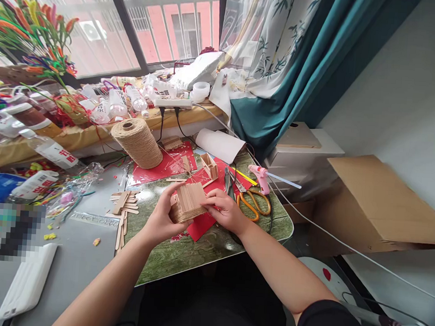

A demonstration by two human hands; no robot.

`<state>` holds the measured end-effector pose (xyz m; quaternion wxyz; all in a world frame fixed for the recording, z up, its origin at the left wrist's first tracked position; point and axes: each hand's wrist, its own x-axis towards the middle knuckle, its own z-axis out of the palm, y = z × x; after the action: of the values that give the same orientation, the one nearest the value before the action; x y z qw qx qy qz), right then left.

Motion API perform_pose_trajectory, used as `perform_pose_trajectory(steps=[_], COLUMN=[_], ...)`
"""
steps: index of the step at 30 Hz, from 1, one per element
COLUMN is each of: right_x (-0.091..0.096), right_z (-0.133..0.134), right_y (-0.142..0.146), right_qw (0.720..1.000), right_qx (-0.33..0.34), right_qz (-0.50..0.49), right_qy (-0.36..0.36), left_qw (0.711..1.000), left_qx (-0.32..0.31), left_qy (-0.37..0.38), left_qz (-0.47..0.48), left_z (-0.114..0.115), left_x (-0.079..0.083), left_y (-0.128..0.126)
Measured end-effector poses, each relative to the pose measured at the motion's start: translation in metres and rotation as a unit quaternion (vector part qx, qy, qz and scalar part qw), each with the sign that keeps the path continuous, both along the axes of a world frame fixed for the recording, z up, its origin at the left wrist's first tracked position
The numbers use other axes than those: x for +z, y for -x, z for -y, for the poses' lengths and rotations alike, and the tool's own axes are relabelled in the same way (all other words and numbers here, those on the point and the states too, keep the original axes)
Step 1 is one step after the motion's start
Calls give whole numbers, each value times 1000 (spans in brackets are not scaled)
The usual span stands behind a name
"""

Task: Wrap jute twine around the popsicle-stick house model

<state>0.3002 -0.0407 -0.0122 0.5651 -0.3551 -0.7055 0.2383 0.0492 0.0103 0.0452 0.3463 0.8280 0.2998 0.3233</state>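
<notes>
A small box of craft sticks (190,197) is held up above the table, its flat top of side-by-side sticks facing me and twine-like strands around its lower side. My left hand (160,219) wraps around its left end, thumb below and fingers behind. At the right edge of the box, my right hand (226,211) pinches with thumb and fingertips; whether a thin strand is also between them I cannot tell. Behind the box stands a smaller open wooden-stick holder (209,166). Loose craft sticks (125,203) lie to the left of my left hand.
A big twine spool (139,142) stands at the back on red paper (172,167). Orange-handled scissors (254,203) and a pink glue gun (260,178) lie on the right. Bottles (54,150) crowd the left. A white cable (332,233) crosses the right side.
</notes>
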Motion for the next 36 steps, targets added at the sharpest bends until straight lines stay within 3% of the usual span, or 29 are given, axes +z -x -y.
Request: perform_pose_trajectory(steps=[10, 15, 21, 24, 27, 32, 36], right_x=[0, -3, -3, -4, -6, -8, -7], right_z=[-1, 0, 1, 0, -2, -1, -1], right_y=[2, 8, 12, 14, 15, 18, 20], right_qw=[1000, 999, 999, 999, 999, 998, 998], right_qx=[10, 31, 7, 17, 30, 36, 42], right_qz=[-7, 13, 25, 36, 30, 23, 25], right_qy=[10, 25, 23, 30, 33, 37, 42], left_qw=[994, 994, 995, 998, 996, 956, 932], left_qx=[39, 59, 54, 52, 47, 55, 68], left_qy=[15, 37, 58, 34, -23, -116, -133], left_qz=[100, 78, 62, 25, -72, -262, -329], left_z=[12, 16, 18, 17, 17, 18, 12], left_x=[-39, -40, -38, -31, -14, 22, 33], left_y=[22, 39, 44, 46, 49, 41, 20])
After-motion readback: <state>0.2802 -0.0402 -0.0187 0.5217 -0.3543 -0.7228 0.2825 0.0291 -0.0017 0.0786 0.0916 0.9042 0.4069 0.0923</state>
